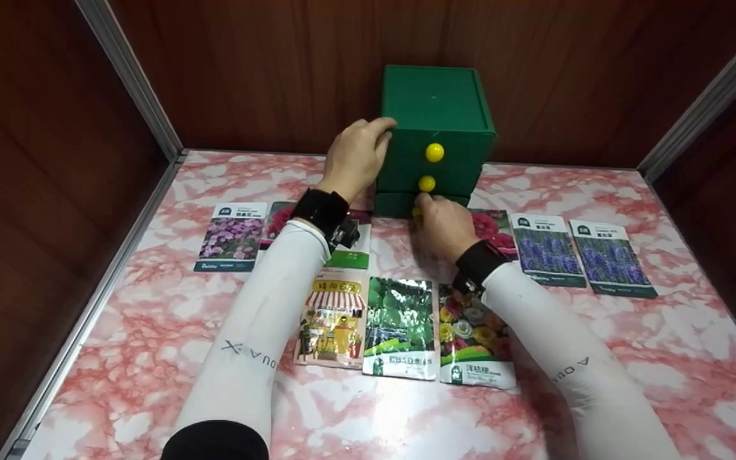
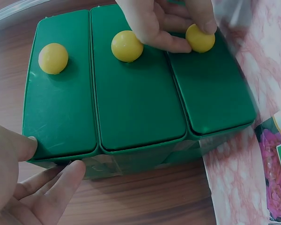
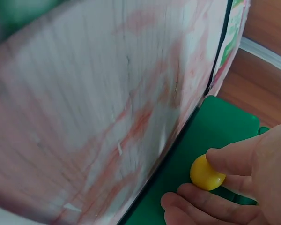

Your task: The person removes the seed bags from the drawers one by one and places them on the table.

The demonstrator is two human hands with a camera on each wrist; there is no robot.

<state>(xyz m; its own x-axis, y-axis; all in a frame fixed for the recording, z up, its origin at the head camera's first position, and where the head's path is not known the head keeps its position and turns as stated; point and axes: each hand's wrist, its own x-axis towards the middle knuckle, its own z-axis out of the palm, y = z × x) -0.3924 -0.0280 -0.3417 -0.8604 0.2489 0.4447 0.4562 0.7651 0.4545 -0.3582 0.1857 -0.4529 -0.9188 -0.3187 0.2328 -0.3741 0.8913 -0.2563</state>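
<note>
A green drawer box (image 1: 433,96) with three stacked drawers, each with a round yellow knob, stands at the back of the table. My left hand (image 1: 355,153) holds the box by its upper left edge; in the left wrist view its thumb (image 2: 25,146) lies at the front and the other fingers against the side. Low at the front, my right hand (image 1: 448,227) pinches the bottom drawer's knob (image 3: 206,173) between thumb and fingers. That bottom drawer (image 2: 215,93) stands slightly forward of the two above. The middle knob (image 1: 427,184) and top knob (image 1: 434,153) are untouched.
Seed packets lie in rows on the pink marbled table (image 1: 151,358): a pink-flower packet (image 1: 230,239) at left, two purple-flower packets (image 1: 550,252) at right, and others partly behind my arms. In front lies a green-leaf packet (image 1: 400,326). Brown panels (image 1: 278,70) enclose the table.
</note>
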